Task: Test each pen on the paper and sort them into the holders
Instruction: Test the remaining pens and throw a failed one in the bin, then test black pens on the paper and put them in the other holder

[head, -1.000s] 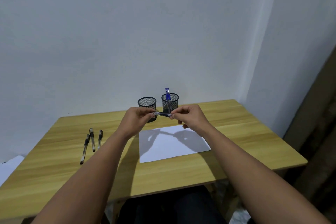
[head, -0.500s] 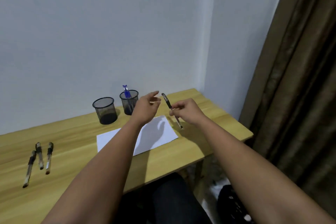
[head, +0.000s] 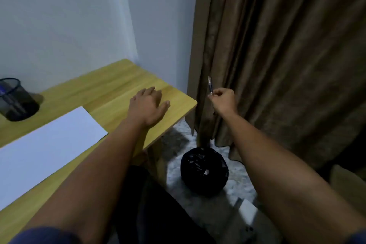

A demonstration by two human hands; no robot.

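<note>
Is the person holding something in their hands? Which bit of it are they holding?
Yes. The right hand pinches a pen by its lower end, the rest sticking up. The left hand holds nothing, its fingers spread over the table.

Home room, small wooden desk (head: 122,83), brown curtain (head: 277,55), bagged floor bin (head: 204,170)

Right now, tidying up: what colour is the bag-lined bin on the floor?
Black, a glossy black bin; head view.

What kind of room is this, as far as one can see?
Probably a small home room or study corner: a wooden desk against a plain wall, a heavy brown curtain, and a black-lined bin on the floor.
</note>
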